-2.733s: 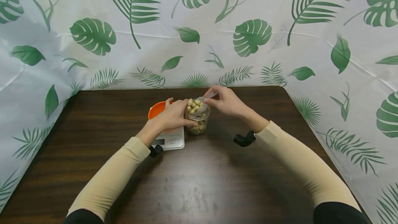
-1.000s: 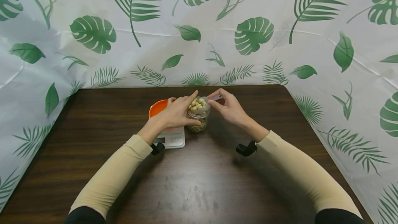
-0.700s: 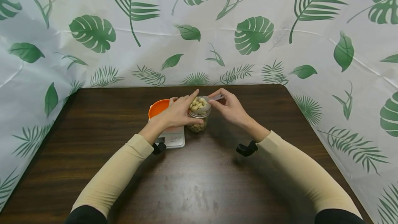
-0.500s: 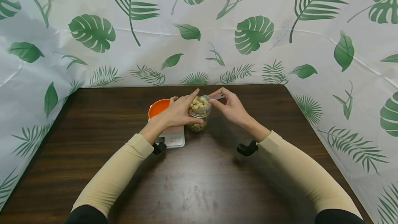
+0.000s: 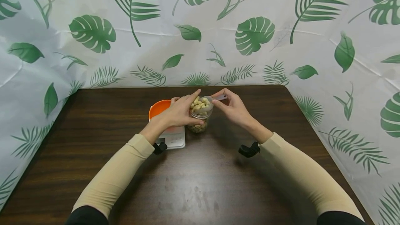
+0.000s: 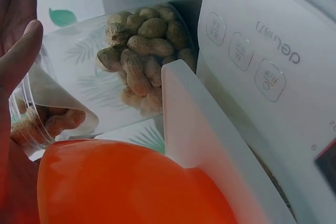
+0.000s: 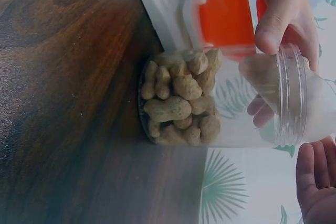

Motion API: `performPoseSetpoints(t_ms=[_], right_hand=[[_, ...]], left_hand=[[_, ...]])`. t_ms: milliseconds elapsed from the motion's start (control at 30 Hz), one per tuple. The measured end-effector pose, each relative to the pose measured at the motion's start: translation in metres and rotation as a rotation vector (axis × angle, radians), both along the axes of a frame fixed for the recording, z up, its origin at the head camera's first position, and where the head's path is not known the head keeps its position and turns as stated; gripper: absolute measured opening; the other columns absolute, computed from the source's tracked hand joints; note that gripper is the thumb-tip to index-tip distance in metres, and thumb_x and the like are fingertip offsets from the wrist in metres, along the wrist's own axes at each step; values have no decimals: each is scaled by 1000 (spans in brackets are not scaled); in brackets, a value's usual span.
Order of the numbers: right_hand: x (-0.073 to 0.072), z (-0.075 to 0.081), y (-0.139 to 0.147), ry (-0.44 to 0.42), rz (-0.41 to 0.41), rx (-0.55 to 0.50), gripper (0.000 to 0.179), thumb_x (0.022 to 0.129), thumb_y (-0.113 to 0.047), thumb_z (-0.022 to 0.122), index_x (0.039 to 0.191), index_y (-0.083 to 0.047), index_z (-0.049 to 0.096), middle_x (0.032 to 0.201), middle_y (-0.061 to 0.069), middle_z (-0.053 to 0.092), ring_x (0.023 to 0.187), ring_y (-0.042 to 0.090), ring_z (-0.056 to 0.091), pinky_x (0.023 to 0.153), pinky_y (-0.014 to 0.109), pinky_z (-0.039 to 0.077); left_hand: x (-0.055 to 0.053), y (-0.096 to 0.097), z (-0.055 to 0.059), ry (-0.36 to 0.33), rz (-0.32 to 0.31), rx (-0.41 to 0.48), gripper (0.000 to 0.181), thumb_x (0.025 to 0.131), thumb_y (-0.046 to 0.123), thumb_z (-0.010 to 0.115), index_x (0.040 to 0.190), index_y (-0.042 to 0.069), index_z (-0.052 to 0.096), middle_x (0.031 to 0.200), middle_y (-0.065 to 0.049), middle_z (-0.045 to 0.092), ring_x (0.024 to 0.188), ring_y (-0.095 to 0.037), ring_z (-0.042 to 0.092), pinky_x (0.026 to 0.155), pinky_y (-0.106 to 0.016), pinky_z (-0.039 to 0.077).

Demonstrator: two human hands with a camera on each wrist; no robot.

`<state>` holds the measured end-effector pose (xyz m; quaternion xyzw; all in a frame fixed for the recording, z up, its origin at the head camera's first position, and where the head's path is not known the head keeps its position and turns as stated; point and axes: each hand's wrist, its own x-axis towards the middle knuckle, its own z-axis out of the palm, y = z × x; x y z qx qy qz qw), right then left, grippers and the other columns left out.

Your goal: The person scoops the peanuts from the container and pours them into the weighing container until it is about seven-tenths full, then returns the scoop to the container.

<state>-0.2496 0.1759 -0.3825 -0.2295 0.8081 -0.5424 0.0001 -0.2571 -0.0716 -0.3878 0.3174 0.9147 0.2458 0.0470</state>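
A clear jar (image 7: pixel 292 98) with whole peanuts (image 7: pixel 178 103) at its bottom stands upright on the table. My left hand (image 5: pixel 175 114) holds it near the rim, thumb across the front and fingers around the far side. With thumb and fingers, my right hand (image 5: pixel 233 109) pinches the handle of a translucent scoop (image 5: pixel 222 97). The scoop's bowl sits at the jar's mouth, heaped with peanuts in the head view. Part of the handle is hidden behind the right fingers.
Left of the jar, an orange bowl (image 5: pixel 159 108) sits on a white kitchen scale (image 5: pixel 176 142), partly hidden by the left hand. The dark wooden table (image 5: pixel 200 183) ends at a leaf-print backdrop (image 5: pixel 203 51).
The scoop, earlier slanting down into the peanuts, now lies flatter at the jar's mouth with peanuts in it. The right hand has shifted slightly right; the left fingers now stretch further round the rim.
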Motion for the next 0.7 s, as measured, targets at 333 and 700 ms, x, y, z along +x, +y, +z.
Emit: performPoseSetpoints(t_ms=[333,700], right_hand=[[0,0,1,34,-9,-18,20,103,-11,65,118,2,63,122,14,64,95,31,68,79,33,53],[0,-4,3,45,-20,-99,19,102,-5,64,117,6,62,122,18,64,86,19,65,73,28,50]], left_hand=[[-3,-1,-3,-4,1,26,119,81,52,86,166,12,14,147,-12,52,129,-29,51,107,-63,24],[-4,-1,-3,-50,-3,69,121,81,54,84,167,20,6,161,-12,37,140,-33,42,108,-62,24]])
